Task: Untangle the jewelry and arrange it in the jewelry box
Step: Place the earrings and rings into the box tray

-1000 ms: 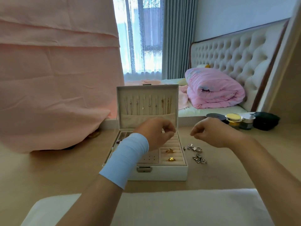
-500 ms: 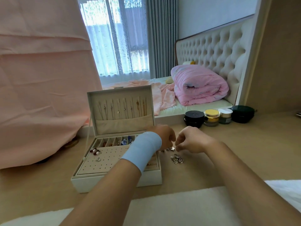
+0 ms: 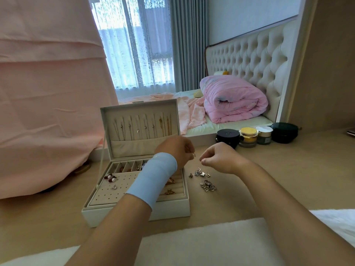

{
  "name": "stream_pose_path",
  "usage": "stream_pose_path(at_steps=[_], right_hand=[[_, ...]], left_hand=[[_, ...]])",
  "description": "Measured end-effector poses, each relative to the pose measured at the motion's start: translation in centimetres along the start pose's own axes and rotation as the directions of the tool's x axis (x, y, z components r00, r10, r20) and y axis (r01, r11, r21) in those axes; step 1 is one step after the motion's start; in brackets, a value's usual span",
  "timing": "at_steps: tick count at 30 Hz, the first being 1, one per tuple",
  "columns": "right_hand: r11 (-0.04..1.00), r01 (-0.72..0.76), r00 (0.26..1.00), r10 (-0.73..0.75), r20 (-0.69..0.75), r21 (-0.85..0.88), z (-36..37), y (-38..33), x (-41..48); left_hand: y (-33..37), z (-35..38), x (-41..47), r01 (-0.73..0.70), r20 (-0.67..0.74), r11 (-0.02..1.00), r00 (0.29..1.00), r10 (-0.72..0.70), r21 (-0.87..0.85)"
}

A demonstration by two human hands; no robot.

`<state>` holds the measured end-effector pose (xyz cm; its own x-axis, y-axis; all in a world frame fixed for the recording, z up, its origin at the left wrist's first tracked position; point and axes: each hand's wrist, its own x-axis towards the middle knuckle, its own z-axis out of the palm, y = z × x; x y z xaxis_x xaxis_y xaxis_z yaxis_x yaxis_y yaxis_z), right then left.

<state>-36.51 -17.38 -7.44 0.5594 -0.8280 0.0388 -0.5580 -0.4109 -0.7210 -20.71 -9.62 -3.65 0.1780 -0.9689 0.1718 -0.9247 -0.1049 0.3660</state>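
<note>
Just above the right edge of the open jewelry box (image 3: 119,215), the left hand (image 3: 175,150) pinches a small metal piece (image 3: 193,155). The right hand (image 3: 221,158) hangs close beside it, fingers curled, thumb against forefinger; whether it holds anything cannot be told. Loose jewelry (image 3: 208,186) lies on the table (image 3: 288,181) just right of the box, beneath both hands. Bare tabletop runs rightward, and jars (image 3: 248,137) line the far edge.
</note>
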Motion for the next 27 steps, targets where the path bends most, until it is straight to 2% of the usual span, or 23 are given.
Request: stream_pose_path(at_steps=[3,7,13,22,25,27], right_hand=[[0.963,-0.094,0.994,0.105,0.031,-0.252,1.0,0.3,0.2],[0.933,-0.115,0.993,0.121,-0.004,-0.342,1.8,0.1,0.2],[0.957,-0.072,0.996,0.086,0.036,-0.281,1.7,-0.3,-0.1],[0.998,0.058,0.995,-0.057,0.083,-0.008,0.1,-2.1,-0.8],[0.999,0.047,0.99,-0.049,0.133,0.014,-0.1,-2.8,-1.3],[0.995,0.024,0.988,-0.039,0.147,0.097,-0.3,-3.5,-1.6]], left_hand=[[-0.5,-0.2,-0.6,0.011,-0.023,0.998,1.0,-0.013,-0.066],[-0.7,-0.4,-1.4,-0.001,-0.015,0.993,1.0,-0.001,-0.116],[-1.5,-0.7,-2.1,-0.011,-0.032,0.988,0.999,0.006,-0.156],[-3.5,-3.3,-4.0,-0.025,-0.052,0.969,0.999,0.012,-0.246],[-4.3,-3.8,-4.9,-0.033,-0.063,0.966,0.998,0.017,-0.258],[-4.8,-3.9,-5.5,-0.041,-0.069,0.962,0.997,0.023,-0.271]])
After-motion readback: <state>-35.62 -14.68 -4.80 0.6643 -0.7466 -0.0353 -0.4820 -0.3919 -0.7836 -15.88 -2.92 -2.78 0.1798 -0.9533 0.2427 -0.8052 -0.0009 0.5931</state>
